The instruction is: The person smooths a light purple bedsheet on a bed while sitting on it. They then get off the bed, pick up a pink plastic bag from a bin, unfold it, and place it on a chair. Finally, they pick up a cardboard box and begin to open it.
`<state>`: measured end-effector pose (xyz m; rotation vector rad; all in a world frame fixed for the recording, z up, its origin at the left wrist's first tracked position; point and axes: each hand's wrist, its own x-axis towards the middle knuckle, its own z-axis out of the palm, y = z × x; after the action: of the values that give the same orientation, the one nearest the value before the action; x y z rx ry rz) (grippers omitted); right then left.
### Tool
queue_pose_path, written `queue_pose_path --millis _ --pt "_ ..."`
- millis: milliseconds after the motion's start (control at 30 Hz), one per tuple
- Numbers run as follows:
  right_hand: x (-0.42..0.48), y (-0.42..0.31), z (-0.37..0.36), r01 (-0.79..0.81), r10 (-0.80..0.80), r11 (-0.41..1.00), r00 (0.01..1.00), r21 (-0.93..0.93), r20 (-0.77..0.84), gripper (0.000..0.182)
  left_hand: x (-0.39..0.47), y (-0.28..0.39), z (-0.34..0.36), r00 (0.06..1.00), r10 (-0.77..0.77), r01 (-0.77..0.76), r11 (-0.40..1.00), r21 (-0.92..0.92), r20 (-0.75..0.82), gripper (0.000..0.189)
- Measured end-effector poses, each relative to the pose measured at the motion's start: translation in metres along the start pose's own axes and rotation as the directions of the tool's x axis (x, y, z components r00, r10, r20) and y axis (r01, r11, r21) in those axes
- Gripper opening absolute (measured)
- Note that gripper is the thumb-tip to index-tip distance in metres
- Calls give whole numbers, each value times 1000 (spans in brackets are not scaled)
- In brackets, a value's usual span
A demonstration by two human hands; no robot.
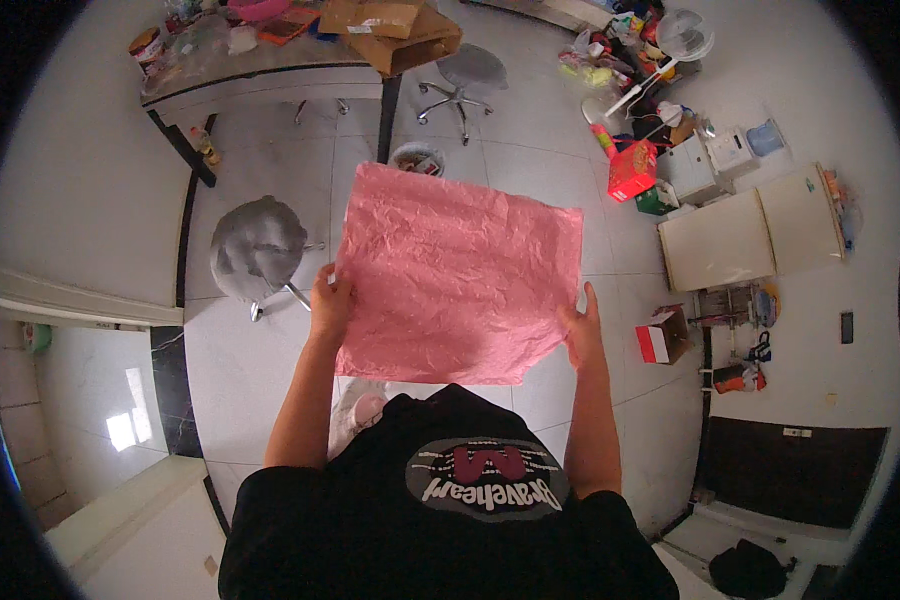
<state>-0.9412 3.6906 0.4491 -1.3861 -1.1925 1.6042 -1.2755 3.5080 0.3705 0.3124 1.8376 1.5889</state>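
A wrinkled pink sheet [461, 274], thin like paper or plastic film, is spread out in front of my black T-shirt, above the tiled floor. My left hand [333, 301] grips its left edge, thumb on top. At the right edge, my right hand [583, 330] holds the sheet with the thumb raised and the fingers partly hidden behind it. Creases run all over the surface, and the lower right corner is bent away.
A round grey stool [259, 247] stands left of the sheet. Beyond it are a cluttered table [270, 73] with cardboard boxes [394, 34], a waste bin [418, 159] and a swivel stool [471, 67]. Along the right wall are a refrigerator [720, 240] and an open carton [664, 337].
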Motion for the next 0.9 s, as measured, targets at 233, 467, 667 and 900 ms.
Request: queue_pose_path --millis 233,467,667,900 --pt "42 14 58 168 -134 955 980 -243 149 62 41 26 -41 953 266 -225 941 253 -141 37" --pt "68 -11 116 238 -149 932 939 -273 311 47 83 44 -75 991 -76 67 994 -91 -106 32" --pt "102 -17 132 220 -28 899 892 -379 451 45 110 41 -112 995 -88 84 992 93 40 27" --pt "172 -33 179 382 -179 815 881 -435 438 44 104 84 -110 974 199 -225 903 365 109 50"
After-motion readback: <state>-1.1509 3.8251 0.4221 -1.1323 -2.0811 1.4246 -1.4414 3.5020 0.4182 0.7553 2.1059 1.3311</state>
